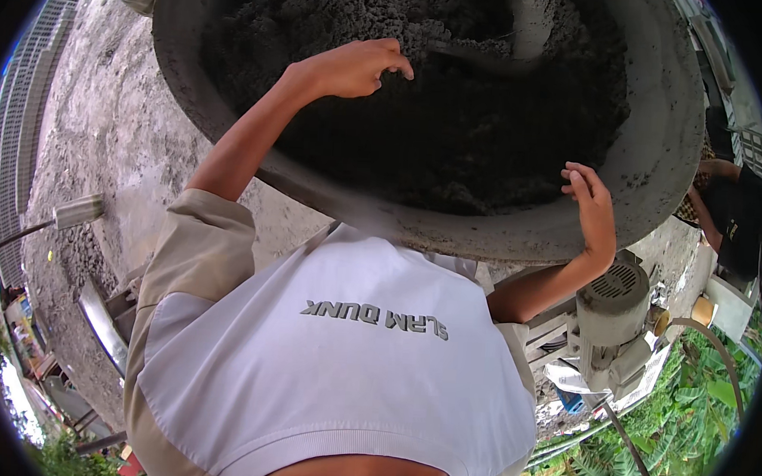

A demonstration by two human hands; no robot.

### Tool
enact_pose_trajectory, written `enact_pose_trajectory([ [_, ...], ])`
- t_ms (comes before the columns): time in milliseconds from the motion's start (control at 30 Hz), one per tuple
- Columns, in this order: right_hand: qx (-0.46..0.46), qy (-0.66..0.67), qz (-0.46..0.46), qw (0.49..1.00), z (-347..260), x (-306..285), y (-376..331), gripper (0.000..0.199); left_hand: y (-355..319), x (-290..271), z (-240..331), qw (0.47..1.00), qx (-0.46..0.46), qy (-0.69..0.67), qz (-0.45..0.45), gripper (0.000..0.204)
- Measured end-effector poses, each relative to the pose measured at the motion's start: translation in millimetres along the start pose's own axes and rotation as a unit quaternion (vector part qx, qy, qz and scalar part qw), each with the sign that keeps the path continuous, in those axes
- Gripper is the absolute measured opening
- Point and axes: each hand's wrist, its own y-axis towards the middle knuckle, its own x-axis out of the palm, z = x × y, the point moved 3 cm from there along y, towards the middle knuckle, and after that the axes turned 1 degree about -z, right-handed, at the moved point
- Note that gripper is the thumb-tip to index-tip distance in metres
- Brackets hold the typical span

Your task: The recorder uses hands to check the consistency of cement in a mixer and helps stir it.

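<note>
A large round grey mixing pan (664, 106) fills the upper part of the view, with its near rim in front of my body. Loose dark-grey, crumbly mix (456, 130) lies inside it, much of it in shadow. A mortar-coated mixing arm (532, 22) stands up in the far part of the pan. Over the left side of the mix hangs my left hand (355, 69), fingers loosely bent, thumb apart, nothing visible in it. My right hand (591, 202) is above the pan's near right side. Its fingers are half bent and slightly apart, and it holds nothing I can see.
A dusty electric motor (615, 289) sits right of my body, with a hose (720, 351) nearby. A person in dark clothes (740, 214) is at the far right. Grey stacked blocks (24, 133) line the left. A grey cylinder on a rod (79, 211) stands over rough ground.
</note>
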Motion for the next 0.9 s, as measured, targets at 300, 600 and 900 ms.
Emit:
enact_pose_trajectory([
  [300,0.005,0.016,0.007,1.0,8,-2,3,0.034,1,-47,42,0.946,0.157,0.026,0.282,0.019],
  [600,0.005,0.009,0.004,1.0,6,-2,1,0.034,-1,-50,29,0.912,0.19,-0.048,0.36,0.016],
  [900,0.01,-0.004,0.002,1.0,5,-3,3,0.036,-1,-52,26,0.924,0.093,-0.038,0.368,0.019],
])
